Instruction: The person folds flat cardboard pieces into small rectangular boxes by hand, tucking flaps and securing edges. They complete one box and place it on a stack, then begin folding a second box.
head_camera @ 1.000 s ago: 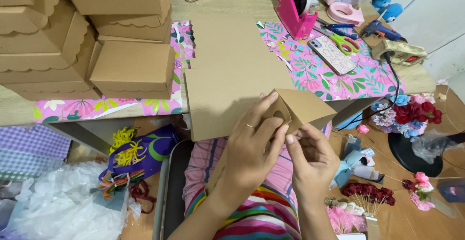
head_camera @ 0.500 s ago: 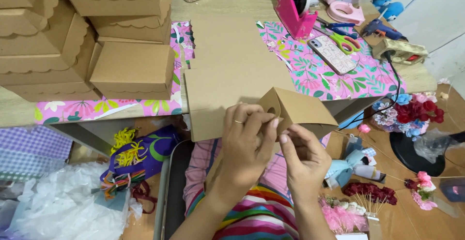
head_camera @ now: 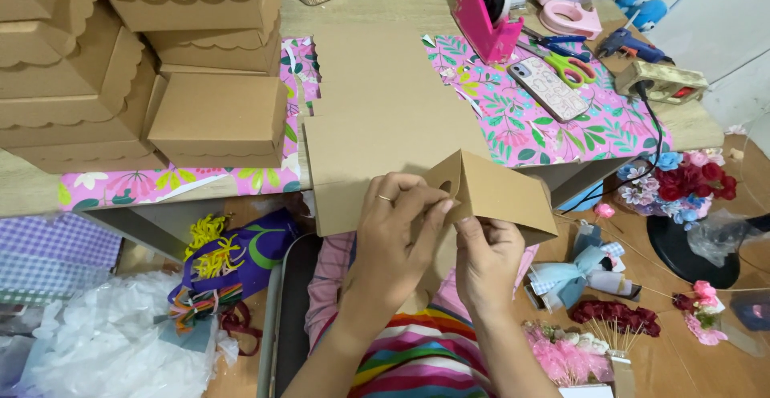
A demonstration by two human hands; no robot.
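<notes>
Both pinching one folded brown cardboard box flap (head_camera: 497,193) at the near table edge: left hand (head_camera: 397,237) pressing the crease flat, right hand (head_camera: 485,257) gripping beneath, fingers narrow

Raised off the flat brown cardboard sheet (head_camera: 377,117), presumably for a sharper fold, stacked scalloped brown boxes (head_camera: 120,61) far left

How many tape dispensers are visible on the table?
2. A pink tape dispenser stands at the table's far edge, left of the scissors. A paler pink one lies just right of it. Others may be hidden beyond the frame's top.
</notes>
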